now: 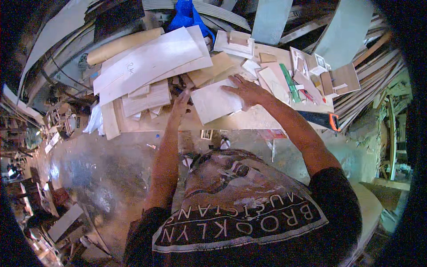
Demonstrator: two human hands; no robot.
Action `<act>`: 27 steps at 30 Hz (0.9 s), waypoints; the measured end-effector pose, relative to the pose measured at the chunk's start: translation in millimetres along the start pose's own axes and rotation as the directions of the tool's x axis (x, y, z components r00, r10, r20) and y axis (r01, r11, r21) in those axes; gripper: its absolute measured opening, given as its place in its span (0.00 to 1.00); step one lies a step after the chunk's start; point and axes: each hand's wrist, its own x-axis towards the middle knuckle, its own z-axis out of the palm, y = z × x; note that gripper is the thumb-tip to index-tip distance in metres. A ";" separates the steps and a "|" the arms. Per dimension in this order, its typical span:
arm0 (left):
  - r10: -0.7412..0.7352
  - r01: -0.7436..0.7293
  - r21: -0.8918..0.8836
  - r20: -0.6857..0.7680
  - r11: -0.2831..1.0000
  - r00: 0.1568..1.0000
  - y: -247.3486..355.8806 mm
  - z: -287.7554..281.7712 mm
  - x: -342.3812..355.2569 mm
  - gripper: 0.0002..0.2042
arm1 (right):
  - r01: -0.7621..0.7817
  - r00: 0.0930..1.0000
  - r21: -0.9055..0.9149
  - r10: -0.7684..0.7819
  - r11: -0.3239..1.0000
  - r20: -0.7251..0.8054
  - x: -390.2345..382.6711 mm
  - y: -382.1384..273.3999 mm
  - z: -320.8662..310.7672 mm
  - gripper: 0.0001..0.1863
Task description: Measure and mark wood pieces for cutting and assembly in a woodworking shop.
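1. Pale rectangular board (215, 103) lies on the workbench (262, 120), near its front edge, between your two hands
2. Its long axis runs roughly left to right, slanted — right end farther from you, left end nearer
3. Your right hand (246, 92) is the closer one: it overlaps the board's right end, fingers spread across the top, unclenched
4. Your left hand (181, 103) stands just beside the board's left edge, fingers loosely extended, nothing visibly grasped; can't tell whether the thumb side touches
5. So the board sits to the right of your left hand and to the left of your right palm — the side-to-side span between them looks like the relation that matters
6. Tan panel (214, 68) lies just beyond the board's far edge; handsaw (315, 118) is beyond your right forearm, well apart from the board
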 end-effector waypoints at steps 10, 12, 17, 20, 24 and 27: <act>0.527 -0.512 0.684 0.216 0.519 0.822 31.6 26.4 -56.5 0.50 | 0.008 0.999 -0.029 -0.009 1.000 -0.051 -22.5 -5.6 -14.8 0.68; 0.588 -0.517 0.758 0.221 0.399 0.778 38.8 29.1 -60.2 0.46 | -0.031 0.978 0.080 0.046 0.996 -0.201 -33.0 3.0 -6.3 0.63; 0.562 -0.485 0.794 0.226 0.367 0.795 50.0 37.8 -66.1 0.38 | -0.047 0.713 0.608 0.453 0.793 -0.536 -67.0 36.7 63.3 0.41; 0.555 -0.487 0.823 0.269 0.293 0.787 58.4 49.2 -71.4 0.33 | -0.170 0.428 0.890 0.845 0.423 -0.320 -81.1 27.2 141.4 0.26; 0.537 -0.455 0.862 0.281 0.224 0.796 58.8 63.3 -73.2 0.30 | -0.277 0.424 0.879 0.870 0.388 -0.251 -103.4 -16.8 237.9 0.17; 0.623 -0.467 0.855 0.242 0.226 0.744 46.2 55.3 -68.1 0.29 | -0.496 0.507 0.777 0.856 0.389 -0.104 -119.9 -46.1 288.8 0.11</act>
